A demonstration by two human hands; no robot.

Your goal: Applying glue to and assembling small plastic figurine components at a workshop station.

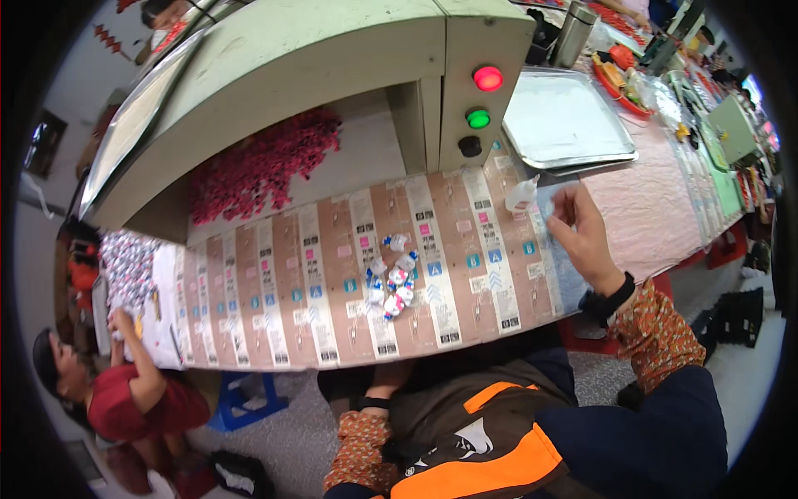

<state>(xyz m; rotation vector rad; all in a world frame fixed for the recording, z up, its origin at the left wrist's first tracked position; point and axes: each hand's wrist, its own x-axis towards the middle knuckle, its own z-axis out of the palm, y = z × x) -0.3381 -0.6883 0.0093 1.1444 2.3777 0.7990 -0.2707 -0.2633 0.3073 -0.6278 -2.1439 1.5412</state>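
Observation:
My right hand (583, 234) hovers over the table's right part, its thumb and curved fingers apart, and no object shows between them. Just left of its fingertips is a small white squeeze bottle (522, 196). My left hand (391, 378) hangs low at the table's front edge; its fingers are hidden there. A loose cluster of small white, blue and pink pieces (397, 283) lies on the patterned brown and white table cover (332, 258) in front of me.
A beige machine (332, 58) with red (488, 79) and green lights arches over a heap of pink-red pieces (266, 162). A metal tray (569, 121), steel flask (575, 33) and orange basket (622, 87) stand at the back right. At left, a person in red (133, 391) sits by a pile of small pieces (126, 270).

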